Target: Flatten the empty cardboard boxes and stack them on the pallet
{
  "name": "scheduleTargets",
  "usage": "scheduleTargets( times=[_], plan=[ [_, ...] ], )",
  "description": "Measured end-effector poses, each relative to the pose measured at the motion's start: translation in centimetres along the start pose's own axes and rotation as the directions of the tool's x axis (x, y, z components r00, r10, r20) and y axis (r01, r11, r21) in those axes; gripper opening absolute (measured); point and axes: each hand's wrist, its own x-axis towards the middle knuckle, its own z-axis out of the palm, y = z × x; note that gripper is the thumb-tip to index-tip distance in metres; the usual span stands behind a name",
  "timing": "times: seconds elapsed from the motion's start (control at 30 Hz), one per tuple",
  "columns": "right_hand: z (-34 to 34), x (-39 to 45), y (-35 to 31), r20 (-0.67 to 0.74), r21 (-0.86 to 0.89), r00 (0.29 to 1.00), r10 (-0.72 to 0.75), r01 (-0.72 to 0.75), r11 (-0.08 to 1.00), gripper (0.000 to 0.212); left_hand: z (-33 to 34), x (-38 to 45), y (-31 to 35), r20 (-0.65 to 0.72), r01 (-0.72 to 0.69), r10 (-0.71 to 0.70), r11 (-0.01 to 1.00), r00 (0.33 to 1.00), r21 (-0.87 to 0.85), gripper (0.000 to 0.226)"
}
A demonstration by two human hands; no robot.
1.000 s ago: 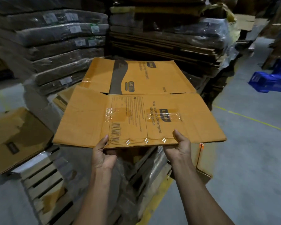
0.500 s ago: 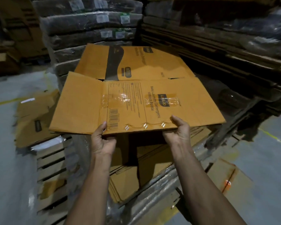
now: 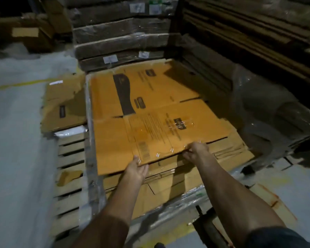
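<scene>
Left fingers: the near edge of the flattened box is gripped by the left hand at about 7 o'clock of the sheet, thumb laid on the printed top by the barcode, the other fingers tucked beneath.
Right fingers: the same near edge is pinched by the right hand at about 5 o'clock of the sheet, knuckles up, fingertips curled over the edge beside the clear tape tabs.
Flattened box: it is held low and nearly level, its far part lying on the stack of flattened cardboard; the near edge is raised slightly, with a dark gap showing beneath it on the right.
Stack: it is set on the wooden pallet, whose slats are seen at 9 o'clock of the stack; crumpled plastic wrap runs along the stack's left and near sides.
Loose cardboard: another flattened box lies at 10 o'clock, partly over the pallet's far slats.
Background: wrapped bundles are piled at 12 o'clock, just behind the held sheet; darker wrapped cardboard sits at 3 o'clock.
Floor: a grey concrete floor with a yellow line is seen at 9 o'clock.
</scene>
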Motion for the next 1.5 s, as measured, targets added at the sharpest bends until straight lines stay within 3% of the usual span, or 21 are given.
scheduleTargets(
  times=[0.1, 0.23, 0.33, 0.47, 0.53, 0.6, 0.63, 0.7, 0.87, 1.0, 1.23, 1.5],
  plan=[
    [-0.4, 2.2, 1.0, -0.062, -0.212, 0.996, -0.059, 0.045, 0.976, 0.015, -1.2, 1.1, -0.5, -0.041, 0.032, -0.022, 0.965, 0.999, 0.261, 0.037],
    [-0.8, 3.5, 1.4, -0.085, -0.348, 0.986, -0.141, 0.104, 0.932, 0.008, -2.0, 1.6, -0.3, -0.032, 0.037, -0.024, 0.864, 0.999, 0.502, 0.047],
    [-1.8, 3.2, 2.2, -0.062, -0.386, 0.984, -0.169, 0.132, 0.913, 0.011, -2.2, 1.1, -0.9, 0.020, -0.017, 0.003, 0.701, 1.000, 0.713, 0.033],
    [-4.3, 1.3, 3.8, -0.131, -0.377, 0.948, -0.289, 0.222, 0.899, 0.012, -1.3, 0.3, -2.3, 0.311, -0.325, 0.094, 0.298, 0.946, 0.897, 0.015],
    [-6.5, -0.2, 5.2, -0.161, -0.402, 0.929, -0.332, 0.246, 0.882, 0.013, -0.6, 0.4, -3.1, 0.492, -0.490, 0.069, -0.049, 0.868, 0.870, 0.022],
    [-9.2, -1.7, 7.1, -0.142, -0.454, 0.934, -0.328, 0.233, 0.860, 0.022, -0.2, 0.2, -4.1, 0.634, -0.596, -0.032, -0.380, 0.773, 0.708, 0.020],
    [-10.6, -2.8, 8.1, -0.134, -0.483, 0.938, -0.320, 0.220, 0.847, 0.029, 0.0, 0.1, -4.8, 0.684, -0.637, -0.107, -0.492, 0.721, 0.594, 0.020],
    [-13.5, -4.8, 10.3, -0.168, -0.535, 0.935, -0.313, 0.180, 0.826, 0.043, 0.3, -0.2, -6.9, 0.736, -0.694, -0.249, -0.607, 0.629, 0.387, 0.028],
    [-20.7, -7.5, 15.0, -0.340, -0.591, 0.873, -0.349, 0.090, 0.802, 0.066, 0.0, -1.2, -13.5, 0.720, -0.795, -0.500, -0.595, 0.481, 0.118, 0.039],
    [-26.4, -7.9, 15.9, -0.476, -0.562, 0.823, -0.311, -0.012, 0.827, 0.075, 0.0, -2.5, -19.9, 0.689, -0.813, -0.572, -0.581, 0.445, 0.042, 0.041],
    [-36.5, -1.6, 15.5, -0.539, -0.611, 0.786, -0.304, -0.116, 0.783, 0.084, 1.3, 0.9, -32.5, 0.660, -0.760, -0.567, -0.650, 0.492, 0.008, 0.048],
    [-50.6, 16.1, 19.0, -0.562, -0.605, 0.800, -0.208, -0.226, 0.764, 0.070, 1.3, 14.4, -50.4, 0.688, -0.621, -0.461, -0.784, 0.561, -0.019, 0.064]
  ],
)
